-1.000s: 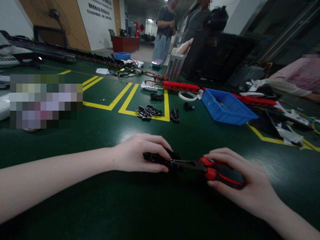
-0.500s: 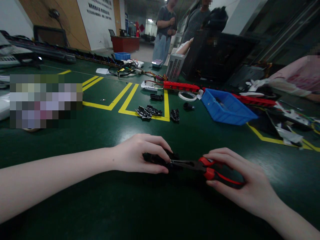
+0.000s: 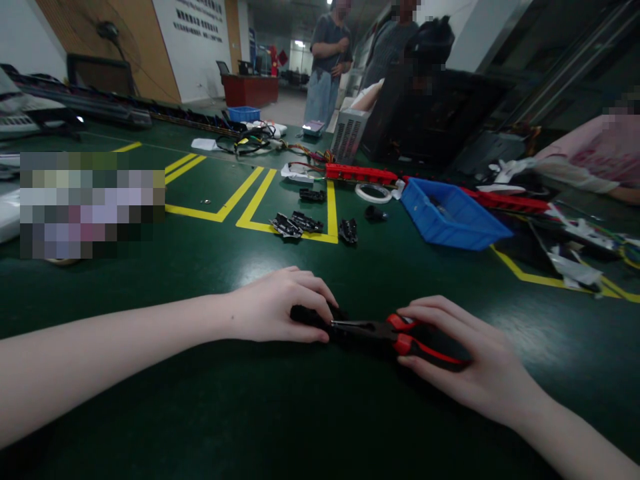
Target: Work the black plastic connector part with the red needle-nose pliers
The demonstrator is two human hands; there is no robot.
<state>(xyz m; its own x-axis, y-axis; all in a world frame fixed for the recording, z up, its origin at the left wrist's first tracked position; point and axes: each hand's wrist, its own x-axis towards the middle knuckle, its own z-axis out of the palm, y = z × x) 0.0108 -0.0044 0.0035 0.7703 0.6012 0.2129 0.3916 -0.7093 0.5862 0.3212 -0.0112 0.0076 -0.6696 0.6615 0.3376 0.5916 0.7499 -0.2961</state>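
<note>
My left hand (image 3: 283,307) is closed around a dark part (image 3: 306,315) low over the green table (image 3: 240,413). Fingers and shadow hide most of that part, so its kind cannot be made out. In my right hand (image 3: 470,360) are needle-nose pliers (image 3: 370,329) with red and black handles. Their jaws point left and their tip meets the dark part beside my left fingertips. Beyond the hands lie several small black parts, among them one on its own (image 3: 349,231) and a cluster (image 3: 297,224) on the yellow tape.
A blue bin (image 3: 453,217) stands to the right behind the pliers. Near it are a white tape roll (image 3: 373,193), a small black cylinder (image 3: 376,213) and a red strip (image 3: 361,175). Cables and papers (image 3: 575,268) lie far right. People stand across the table.
My right hand and the pliers have moved slightly left, closer to my left hand. My left hand keeps its hold on the dark part, its fingertips a little further left.
</note>
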